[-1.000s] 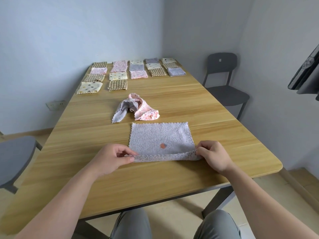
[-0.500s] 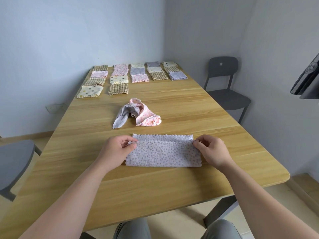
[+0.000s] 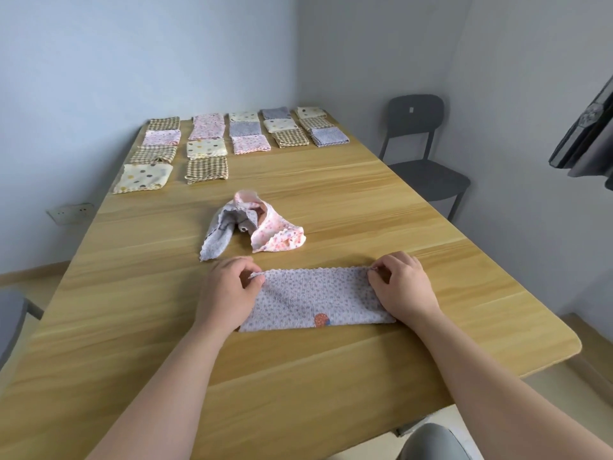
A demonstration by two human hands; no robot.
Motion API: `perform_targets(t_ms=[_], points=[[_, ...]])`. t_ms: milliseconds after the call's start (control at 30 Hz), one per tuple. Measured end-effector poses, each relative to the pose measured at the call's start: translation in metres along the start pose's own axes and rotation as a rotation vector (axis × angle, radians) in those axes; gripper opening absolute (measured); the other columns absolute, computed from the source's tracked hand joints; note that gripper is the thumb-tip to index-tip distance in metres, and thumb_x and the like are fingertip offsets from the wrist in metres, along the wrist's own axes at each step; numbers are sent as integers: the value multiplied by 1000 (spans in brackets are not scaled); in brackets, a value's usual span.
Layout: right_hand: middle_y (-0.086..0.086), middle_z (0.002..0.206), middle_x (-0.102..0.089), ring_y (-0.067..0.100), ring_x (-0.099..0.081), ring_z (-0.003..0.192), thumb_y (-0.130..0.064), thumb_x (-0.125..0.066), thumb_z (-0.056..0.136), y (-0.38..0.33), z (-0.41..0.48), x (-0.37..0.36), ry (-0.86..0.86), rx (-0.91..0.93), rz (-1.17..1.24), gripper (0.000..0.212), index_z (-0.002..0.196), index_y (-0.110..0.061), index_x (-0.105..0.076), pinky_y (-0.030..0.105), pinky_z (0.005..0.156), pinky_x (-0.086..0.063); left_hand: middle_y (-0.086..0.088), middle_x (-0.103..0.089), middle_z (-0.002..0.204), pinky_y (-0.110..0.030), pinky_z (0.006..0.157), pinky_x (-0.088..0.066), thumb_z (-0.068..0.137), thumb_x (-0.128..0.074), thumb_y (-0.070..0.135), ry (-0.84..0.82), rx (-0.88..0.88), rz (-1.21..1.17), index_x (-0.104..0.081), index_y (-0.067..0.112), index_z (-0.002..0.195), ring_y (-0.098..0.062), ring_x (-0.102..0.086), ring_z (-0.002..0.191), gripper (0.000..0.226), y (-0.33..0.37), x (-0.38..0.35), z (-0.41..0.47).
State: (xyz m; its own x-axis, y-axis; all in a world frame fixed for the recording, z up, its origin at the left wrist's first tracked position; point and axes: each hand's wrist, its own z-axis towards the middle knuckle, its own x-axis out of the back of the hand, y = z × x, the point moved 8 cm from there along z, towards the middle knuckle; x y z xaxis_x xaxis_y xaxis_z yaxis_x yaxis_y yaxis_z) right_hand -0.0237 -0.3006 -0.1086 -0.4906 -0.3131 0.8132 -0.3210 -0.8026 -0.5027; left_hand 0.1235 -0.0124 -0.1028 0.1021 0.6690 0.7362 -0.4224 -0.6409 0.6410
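A lilac flowered cloth point(image 3: 315, 298) lies folded in half as a long strip on the wooden table point(image 3: 348, 200), with an orange spot near its front edge. My left hand point(image 3: 229, 290) pinches the strip's far left corner. My right hand point(image 3: 403, 287) pinches its far right corner. Both wrists rest over the strip's short ends. Just behind it lie a crumpled lilac cloth point(image 3: 220, 235) and a crumpled pink flowered cloth point(image 3: 275, 232), touching each other.
Several folded cloths point(image 3: 205, 147) in checked, dotted and flowered prints lie in rows at the table's far end. A dark chair point(image 3: 421, 151) stands at the right side, and another chair's seat point(image 3: 10, 318) shows at the left edge.
My hands lifted the cloth's near edge and carried it away from me onto the far edge, folding the cloth in half. They now hold the far corners down.
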Motion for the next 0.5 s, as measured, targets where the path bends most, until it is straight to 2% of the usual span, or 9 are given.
perform_targets(t_ms=[100, 167, 233, 333, 467, 500], points=[[1, 113, -62, 27, -51, 110, -29, -66, 93, 3, -1, -2, -12, -19, -32, 22, 112, -19, -72, 37, 98, -45, 18, -63, 108, -36, 100, -47, 93, -70, 30, 29, -23, 23, -70, 27, 111, -14, -56, 114, 18, -1, -1, 0], [1, 121, -60, 28, -49, 115, -33, -63, 96, 2, -1, -4, -33, -23, -75, 32, 125, -22, -70, 36, 102, -43, 12, -66, 119, -34, 105, -41, 96, -66, 33, 35, -36, 95, -69, 24, 124, -16, -52, 120, 30, -4, -2, 0], [0, 124, -60, 27, -48, 115, -34, -62, 97, 0, -1, -4, -31, -6, -99, 32, 127, -27, -70, 36, 102, -42, 10, -61, 134, -31, 110, -32, 99, -60, 36, 25, -51, 174, -67, 22, 130, -17, -44, 129, 34, -4, -4, 1], [-2, 119, -62, 25, -49, 112, -31, -66, 95, -1, -1, -2, -23, 0, -54, 21, 113, -24, -73, 31, 96, -40, 10, -61, 132, -31, 108, -32, 97, -62, 35, 35, -47, 166, -71, 23, 119, -17, -44, 127, 26, -6, -2, 1], [-9, 107, -63, 20, -52, 106, -27, -66, 95, -3, 0, 0, -43, 9, -4, 8, 102, -25, -68, 31, 90, -41, 12, -66, 114, -33, 99, -40, 92, -69, 27, 52, -62, 84, -67, 27, 96, -18, -53, 116, 5, -6, 2, 0], [-11, 101, -62, 19, -53, 104, -27, -65, 95, -4, 1, 2, -46, -6, 28, 6, 101, -26, -67, 31, 88, -42, 14, -66, 109, -34, 97, -41, 92, -70, 26, 52, -72, 65, -64, 28, 92, -18, -54, 112, 7, -5, 3, -1]])
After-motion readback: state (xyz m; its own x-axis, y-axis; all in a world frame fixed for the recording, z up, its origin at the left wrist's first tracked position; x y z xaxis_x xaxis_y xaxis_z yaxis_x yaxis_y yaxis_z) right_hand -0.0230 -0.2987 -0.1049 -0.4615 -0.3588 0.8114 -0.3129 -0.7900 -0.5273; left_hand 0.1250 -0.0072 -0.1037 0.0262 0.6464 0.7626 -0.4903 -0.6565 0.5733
